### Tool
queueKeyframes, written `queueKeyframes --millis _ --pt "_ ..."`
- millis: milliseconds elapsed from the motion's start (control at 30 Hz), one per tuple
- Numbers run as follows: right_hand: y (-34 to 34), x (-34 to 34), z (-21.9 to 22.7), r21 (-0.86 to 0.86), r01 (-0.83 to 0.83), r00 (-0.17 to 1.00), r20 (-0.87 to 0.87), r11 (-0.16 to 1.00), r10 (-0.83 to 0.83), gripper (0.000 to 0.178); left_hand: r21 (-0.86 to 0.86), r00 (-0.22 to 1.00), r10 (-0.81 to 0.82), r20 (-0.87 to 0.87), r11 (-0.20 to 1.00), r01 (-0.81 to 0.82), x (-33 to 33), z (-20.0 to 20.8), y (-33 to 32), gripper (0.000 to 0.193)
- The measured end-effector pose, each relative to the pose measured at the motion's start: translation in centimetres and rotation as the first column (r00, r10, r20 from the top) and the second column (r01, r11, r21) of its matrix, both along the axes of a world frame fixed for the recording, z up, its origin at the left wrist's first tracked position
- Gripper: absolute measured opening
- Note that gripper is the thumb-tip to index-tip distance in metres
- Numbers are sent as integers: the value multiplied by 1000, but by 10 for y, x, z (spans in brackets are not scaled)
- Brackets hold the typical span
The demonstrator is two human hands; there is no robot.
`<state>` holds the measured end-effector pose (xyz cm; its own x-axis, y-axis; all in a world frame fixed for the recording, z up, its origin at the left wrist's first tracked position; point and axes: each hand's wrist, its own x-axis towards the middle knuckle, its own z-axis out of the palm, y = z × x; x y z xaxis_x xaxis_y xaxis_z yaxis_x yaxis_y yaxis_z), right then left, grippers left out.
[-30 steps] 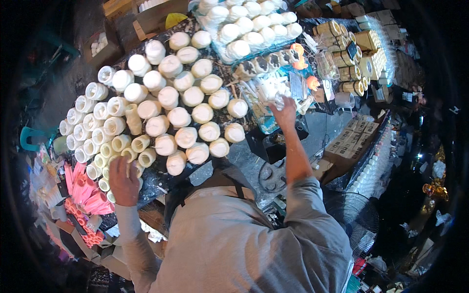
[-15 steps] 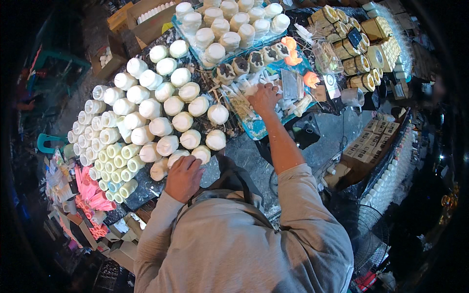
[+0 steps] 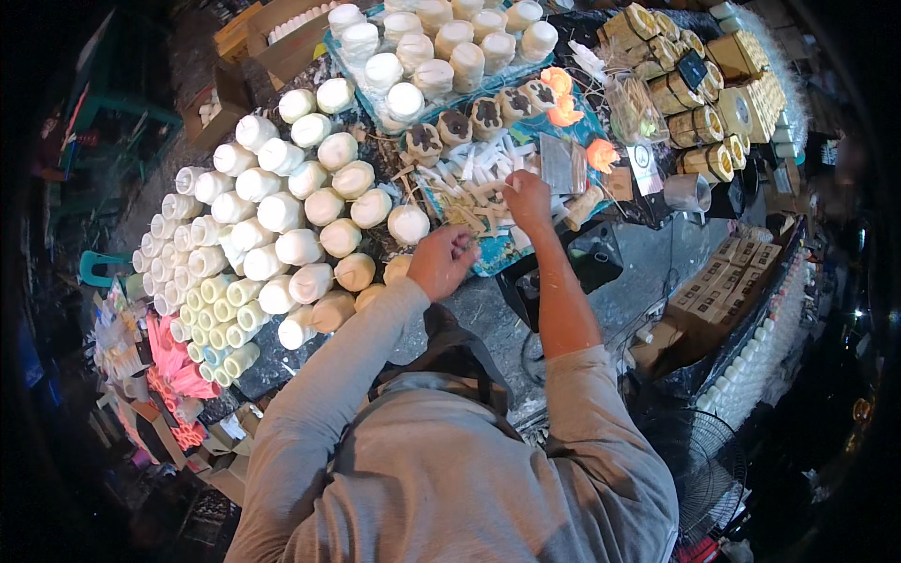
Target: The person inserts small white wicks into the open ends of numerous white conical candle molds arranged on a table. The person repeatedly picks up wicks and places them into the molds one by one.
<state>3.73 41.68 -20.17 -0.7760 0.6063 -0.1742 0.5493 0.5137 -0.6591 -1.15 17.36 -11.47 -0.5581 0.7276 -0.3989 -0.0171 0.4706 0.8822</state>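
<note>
My right hand (image 3: 527, 199) is over the turquoise tray (image 3: 495, 264), its fingers pinched together beside a pile of short white sticks (image 3: 483, 167). What lies between those fingertips is too small to make out. Close to the tray's near-left corner is my left hand (image 3: 443, 263), fingers loosely bent and apart, with nothing visible in them. To its left stand rows of round-topped white candles (image 3: 281, 212), some with a short wick on top. Thin yellowish strips (image 3: 460, 205) lie in the tray between my hands. Behind the sticks sits a row of candles with dark-patterned tops (image 3: 485, 114).
Another blue tray (image 3: 368, 83) of white candles stands at the back. Orange flower shapes (image 3: 602, 156) and a clear flat box (image 3: 562, 164) lie by the sticks. Bamboo-like pieces (image 3: 680, 127) are stacked back right. A carton (image 3: 718, 281) and a wire fan (image 3: 699, 460) stand at right.
My left hand has left the near candles and moved right and forward to the tray's edge. My right hand has drawn back slightly from the stick pile, its fingers now pinched.
</note>
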Motion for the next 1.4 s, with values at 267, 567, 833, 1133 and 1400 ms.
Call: queueKeyframes --millis 267,567,833,1133,1400 --pt "-53 37 60 -597 -40 996 -88 801 -16 29 -75 190 264 946 747 -661 5 -50 61 38" --pt "-34 -26 31 263 -149 986 113 953 122 58 -157 33 256 966 686 -711 1 -83 30 13" --pt "-49 -38 6 415 -236 946 306 879 109 67 -150 139 317 938 735 -661 8 -65 -12 18" --pt "-34 -26 -16 487 -248 968 166 837 190 50 -98 183 269 946 773 -627 14 -54 -7 19" --pt "19 -7 29 -940 102 911 -44 326 -410 38 -56 316 285 905 815 -577 0 -44 25 23"
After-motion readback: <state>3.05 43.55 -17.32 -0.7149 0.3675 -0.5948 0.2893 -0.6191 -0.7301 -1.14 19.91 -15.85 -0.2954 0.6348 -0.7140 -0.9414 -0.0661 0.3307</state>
